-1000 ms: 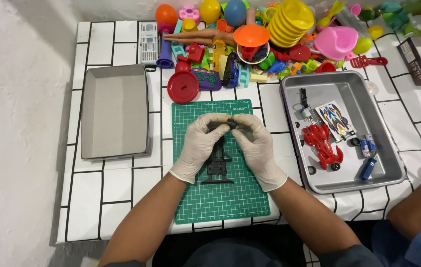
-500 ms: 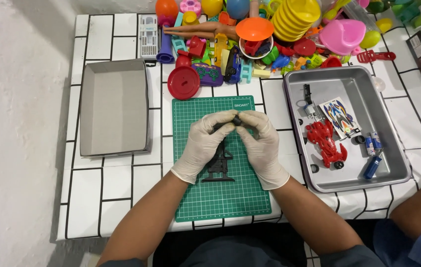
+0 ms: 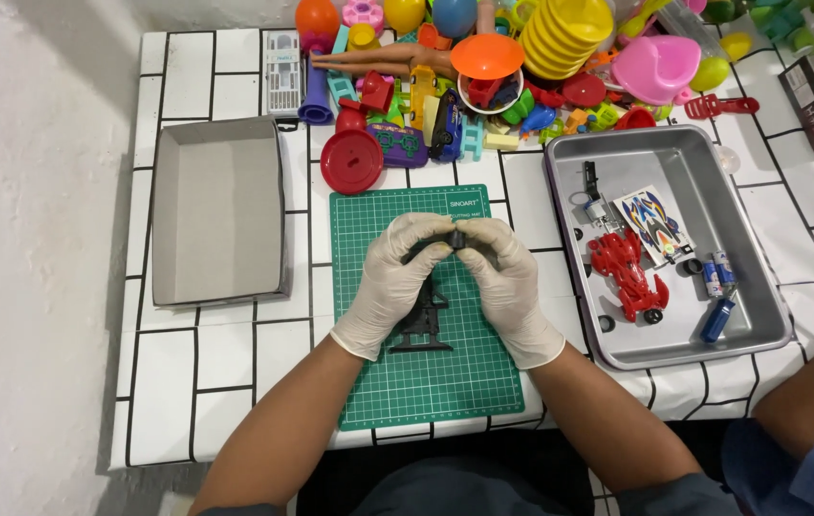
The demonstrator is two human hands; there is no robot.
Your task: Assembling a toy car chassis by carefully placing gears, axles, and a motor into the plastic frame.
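Black plastic toy chassis [image 3: 426, 315]: flat, narrow, ribbed frame, front end hidden between fingers, tail sticking out below palms. Left hand [image 3: 395, 277] and right hand [image 3: 505, 282], both in white gloves, pinch its upper end together, fingertips meeting. Chassis sits just above green cutting mat [image 3: 397, 392], directly under hands. Surface: white table [image 3: 225, 382] with black grid lines. Grey cardboard tray [image 3: 220, 210] left of hands. Metal tray [image 3: 751, 277] right of hands, holding red toy car body [image 3: 629, 275]. Heap of colourful plastic toys [image 3: 483, 67] beyond hands. White wall at left.

Green cutting mat [image 3: 445, 382] lies open; toy pile [image 3: 483, 67] crowds the far edge.
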